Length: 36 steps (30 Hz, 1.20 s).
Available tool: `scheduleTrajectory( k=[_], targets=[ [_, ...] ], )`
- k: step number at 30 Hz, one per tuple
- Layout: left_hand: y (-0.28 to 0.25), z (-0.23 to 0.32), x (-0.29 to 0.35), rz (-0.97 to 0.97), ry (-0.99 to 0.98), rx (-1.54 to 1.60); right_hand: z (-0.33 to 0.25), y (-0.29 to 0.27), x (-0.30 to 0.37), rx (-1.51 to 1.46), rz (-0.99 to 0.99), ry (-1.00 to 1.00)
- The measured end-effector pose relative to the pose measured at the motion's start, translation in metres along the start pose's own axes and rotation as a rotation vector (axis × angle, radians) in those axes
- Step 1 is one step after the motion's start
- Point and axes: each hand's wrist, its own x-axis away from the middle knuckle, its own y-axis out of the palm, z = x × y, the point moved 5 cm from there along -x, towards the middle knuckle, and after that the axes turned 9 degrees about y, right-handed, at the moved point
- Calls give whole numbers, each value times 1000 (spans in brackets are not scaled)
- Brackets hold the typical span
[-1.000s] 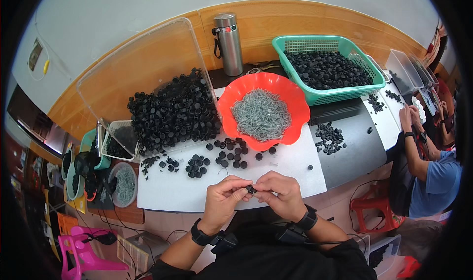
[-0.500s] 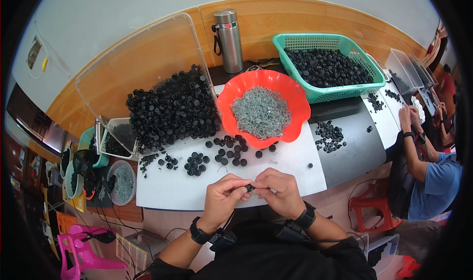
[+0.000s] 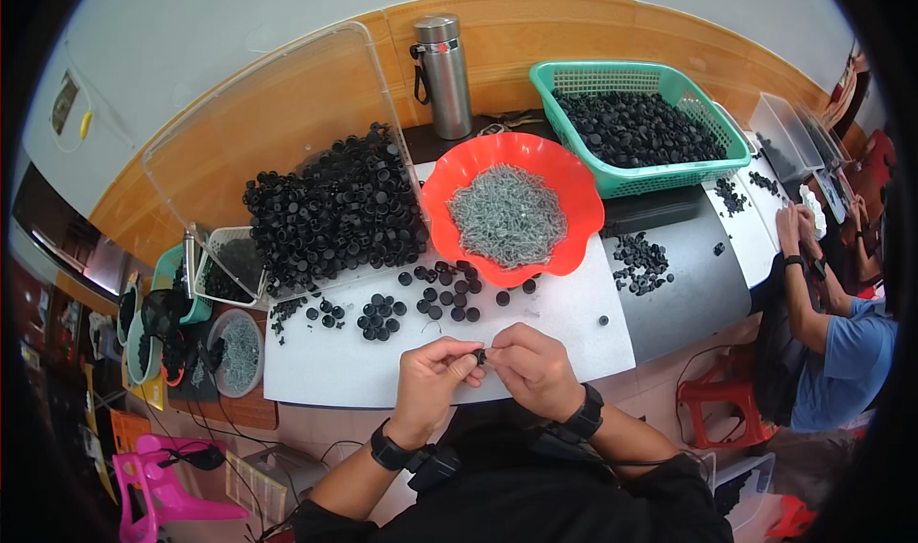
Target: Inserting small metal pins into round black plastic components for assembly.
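Pinching one small black plastic cap (image 3: 479,357) between both hands, left hand (image 3: 430,379) and right hand (image 3: 532,369) remain together, barely shifted.

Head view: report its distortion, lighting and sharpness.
Head view: strong fisheye, the wooden wall band bows and black vignette rings the frame; light is even and soft, no harsh glare; the red bowl is sharp, while the small black part between the fingers is too tiny to resolve.

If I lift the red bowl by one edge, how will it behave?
The red bowl looks thin, with a wavy rim, so it would probably flex. The heap of small grey metal pieces inside likely makes it heavy for its size, and tilting it may send them sliding toward the low side.
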Motion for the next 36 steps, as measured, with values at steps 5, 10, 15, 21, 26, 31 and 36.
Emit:
scheduleTrajectory(
  k=[5,10,15,21,26,31,36],
  targets=[
    [-3,-1,-1,-11,-33,43,4,-1,-4,-87,-55,40],
    [-3,-1,-2,-44,-70,96,7,-4,-6,-165,-85,99],
    [-3,0,-2,-49,-67,130,4,-3,-3,-190,-68,171],
    [-3,1,-1,-53,-99,153,4,-3,-2,-210,-87,190],
    [-6,0,-1,-80,-95,171,10,2,0,-350,-155,276],
    [-7,-2,-2,-89,-121,182,20,6,3,-498,-183,370],
    [-7,-3,-1,-75,-68,170,5,3,2,-254,-84,244]
  ],
)
